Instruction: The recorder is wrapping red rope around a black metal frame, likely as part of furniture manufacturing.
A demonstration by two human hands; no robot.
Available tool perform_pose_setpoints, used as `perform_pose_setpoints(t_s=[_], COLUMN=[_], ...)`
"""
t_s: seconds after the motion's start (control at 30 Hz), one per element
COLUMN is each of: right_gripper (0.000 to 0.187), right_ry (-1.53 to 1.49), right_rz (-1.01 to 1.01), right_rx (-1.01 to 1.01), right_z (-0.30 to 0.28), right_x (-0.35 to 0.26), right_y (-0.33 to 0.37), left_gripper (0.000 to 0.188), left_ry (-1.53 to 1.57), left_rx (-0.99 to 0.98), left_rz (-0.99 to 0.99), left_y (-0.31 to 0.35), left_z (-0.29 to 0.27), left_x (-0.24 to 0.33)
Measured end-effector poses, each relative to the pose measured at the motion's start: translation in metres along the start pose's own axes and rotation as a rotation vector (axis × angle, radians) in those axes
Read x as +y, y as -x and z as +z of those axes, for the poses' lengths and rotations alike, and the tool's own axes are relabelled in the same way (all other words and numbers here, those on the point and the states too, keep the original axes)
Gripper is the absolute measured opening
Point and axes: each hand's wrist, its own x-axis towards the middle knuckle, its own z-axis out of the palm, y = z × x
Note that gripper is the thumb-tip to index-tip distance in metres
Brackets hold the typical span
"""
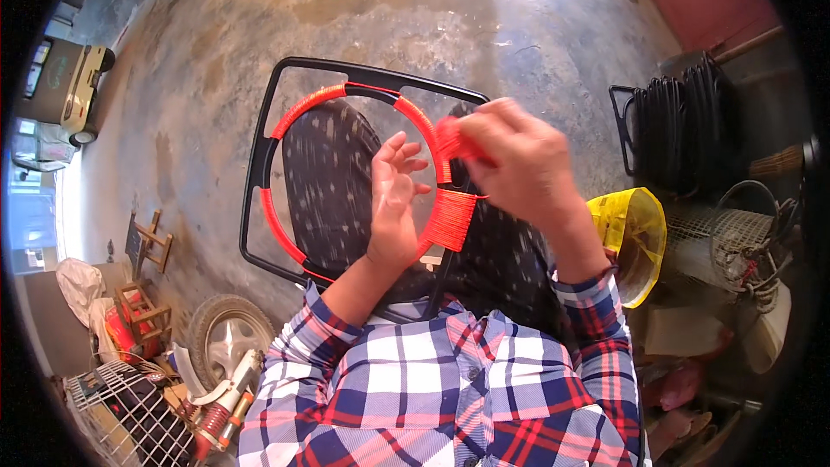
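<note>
Across my lap lies a black frame [256, 175] with rounded corners and a ring inside it. Red-orange cord [309, 104] is wound around parts of the ring, with bare black stretches between. A wider block of cord windings [453, 220] sits on the ring's right side, near the crossing bar. My left hand [395, 207] is inside the ring, fingers apart and curved, palm toward the right side. My right hand [523, 151], slightly blurred, is closed on a bundle of red cord [453, 138] at the ring's upper right. Its fingertips are partly hidden.
A stack of black frames [683, 112] stands at the right. Below it are a yellow bag [635, 216] and wire mesh [705, 238]. On the left are small wooden stools [143, 311], a wheel [226, 337] and a white rack [130, 411]. A vehicle [73, 91] stands farther off.
</note>
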Motion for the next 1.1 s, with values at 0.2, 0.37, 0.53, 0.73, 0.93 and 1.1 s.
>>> perform_pose_setpoints(t_s=[0.2, 0.37, 0.53, 0.73, 0.93, 1.1], right_gripper=[0.037, 0.058, 0.014, 0.018, 0.021, 0.027], right_ry=[0.051, -0.047, -0.349, -0.124, -0.136, -0.116], right_rz=[-0.154, 0.076, 0.450, 0.323, 0.304, 0.322], right_rx=[-0.114, 0.231, 0.089, -0.324, -0.411, -0.402], right_z=[0.029, 0.026, 0.018, 0.019, 0.017, 0.020], right_x=[-0.012, 0.015, 0.030, 0.016, 0.016, 0.015], right_y=[-0.003, 0.017, 0.047, 0.055, 0.052, 0.052], left_gripper=[0.035, 0.031, 0.038, 0.042, 0.045, 0.045], left_ry=[0.039, 0.257, 0.530, 0.479, 0.540, 0.582], left_rx=[0.051, 0.111, 0.024, -0.004, -0.024, -0.084], left_rz=[-0.115, -0.413, -0.563, -0.625, -0.756, -0.772], left_y=[-0.003, -0.004, -0.005, -0.008, -0.009, -0.010], left_z=[-0.001, -0.011, -0.022, -0.009, -0.011, -0.013], left_x=[-0.004, -0.004, -0.016, -0.007, -0.002, -0.002])
